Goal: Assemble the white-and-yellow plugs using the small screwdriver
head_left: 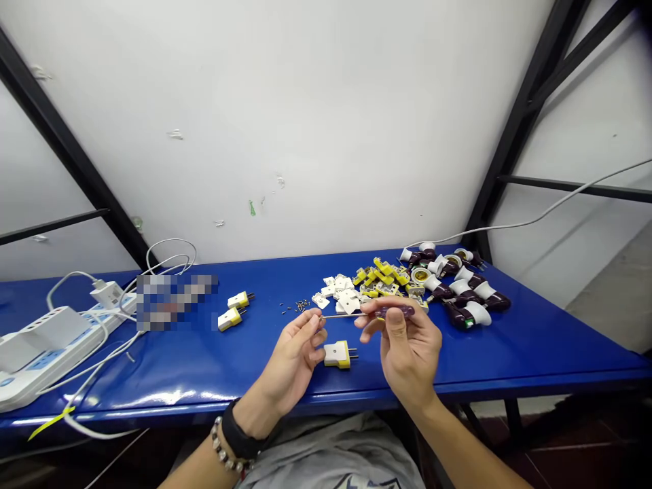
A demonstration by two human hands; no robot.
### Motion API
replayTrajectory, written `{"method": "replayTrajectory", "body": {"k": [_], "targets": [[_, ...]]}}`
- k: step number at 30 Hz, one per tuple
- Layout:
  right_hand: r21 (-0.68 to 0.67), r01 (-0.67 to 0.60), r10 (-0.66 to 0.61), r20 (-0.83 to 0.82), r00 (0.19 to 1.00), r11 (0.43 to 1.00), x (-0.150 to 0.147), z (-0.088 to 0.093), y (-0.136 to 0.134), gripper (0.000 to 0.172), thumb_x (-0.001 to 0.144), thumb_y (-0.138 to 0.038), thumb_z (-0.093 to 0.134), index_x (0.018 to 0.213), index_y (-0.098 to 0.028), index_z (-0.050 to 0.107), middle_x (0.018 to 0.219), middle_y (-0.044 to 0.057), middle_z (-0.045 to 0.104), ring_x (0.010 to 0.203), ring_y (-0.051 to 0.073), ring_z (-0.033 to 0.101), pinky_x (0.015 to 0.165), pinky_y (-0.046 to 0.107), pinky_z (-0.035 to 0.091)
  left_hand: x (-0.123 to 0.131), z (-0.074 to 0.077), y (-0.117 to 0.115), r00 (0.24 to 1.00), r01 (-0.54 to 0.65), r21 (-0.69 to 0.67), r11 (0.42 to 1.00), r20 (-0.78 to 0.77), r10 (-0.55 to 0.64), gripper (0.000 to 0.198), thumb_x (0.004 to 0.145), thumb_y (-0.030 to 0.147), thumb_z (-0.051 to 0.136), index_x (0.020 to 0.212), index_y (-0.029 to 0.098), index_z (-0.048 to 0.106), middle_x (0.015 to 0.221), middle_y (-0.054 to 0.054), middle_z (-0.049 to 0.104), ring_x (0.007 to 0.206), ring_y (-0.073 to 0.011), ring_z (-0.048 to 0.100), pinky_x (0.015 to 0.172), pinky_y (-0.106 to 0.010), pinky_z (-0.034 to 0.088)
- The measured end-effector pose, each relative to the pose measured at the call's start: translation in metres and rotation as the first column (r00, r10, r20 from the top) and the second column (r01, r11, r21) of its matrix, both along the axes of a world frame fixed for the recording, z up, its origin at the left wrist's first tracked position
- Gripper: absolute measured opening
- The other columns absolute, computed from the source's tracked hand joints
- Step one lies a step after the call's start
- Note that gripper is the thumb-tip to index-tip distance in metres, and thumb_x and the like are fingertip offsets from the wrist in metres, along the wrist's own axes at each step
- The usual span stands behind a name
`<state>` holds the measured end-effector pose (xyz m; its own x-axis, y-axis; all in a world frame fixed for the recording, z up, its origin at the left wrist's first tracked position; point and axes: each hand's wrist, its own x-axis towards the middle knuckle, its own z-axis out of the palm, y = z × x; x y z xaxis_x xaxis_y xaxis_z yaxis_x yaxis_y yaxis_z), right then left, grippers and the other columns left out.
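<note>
My right hand (410, 343) holds a screwdriver by its dark purple, see-through handle (400, 312). The thin metal shaft (341, 316) points left, nearly level above the table. At its tip, the thumb and fingers of my left hand (298, 353) are pinched together; whatever sits between them is too small to make out. Just below the shaft lies a white and yellow two-pin plug (337, 354), pins to the right, close to my left fingertips. Behind my hands are a scatter of small screws (301, 305), a heap of white plug covers (343, 293) and yellow plug halves with metal parts (384, 275).
Purple and white lamp holders (463, 292) crowd the right of the blue table (193, 367). Two more white and yellow plugs (231, 318) lie left of centre. A white power strip (66, 346) with loose cables is at far left, beside a blurred patch. A white wall stands behind.
</note>
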<state>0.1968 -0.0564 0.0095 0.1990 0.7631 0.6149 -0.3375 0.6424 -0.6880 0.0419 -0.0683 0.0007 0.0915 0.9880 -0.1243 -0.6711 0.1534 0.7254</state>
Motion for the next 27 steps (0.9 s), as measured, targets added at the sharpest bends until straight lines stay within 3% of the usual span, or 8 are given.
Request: {"method": "replayTrajectory", "body": {"k": [27], "targets": [[0.042,-0.005,0.007,-0.031,1.0,0.999,-0.0004,0.0002,-0.0018,0.016,0.099,-0.028,0.059,0.095,-0.021,0.072,0.086,0.004,0.073,0.063,0.014,0.071,0.048,0.022,0.057,0.0004,-0.0001,-0.003,1.0,-0.004,0.004,1.0,0.017,0.004,0.04,0.068,0.029,0.09,0.095,0.015,0.063,0.082,0.003,0.051,0.059,-0.0016,0.042,0.044,-0.01,0.032]]}}
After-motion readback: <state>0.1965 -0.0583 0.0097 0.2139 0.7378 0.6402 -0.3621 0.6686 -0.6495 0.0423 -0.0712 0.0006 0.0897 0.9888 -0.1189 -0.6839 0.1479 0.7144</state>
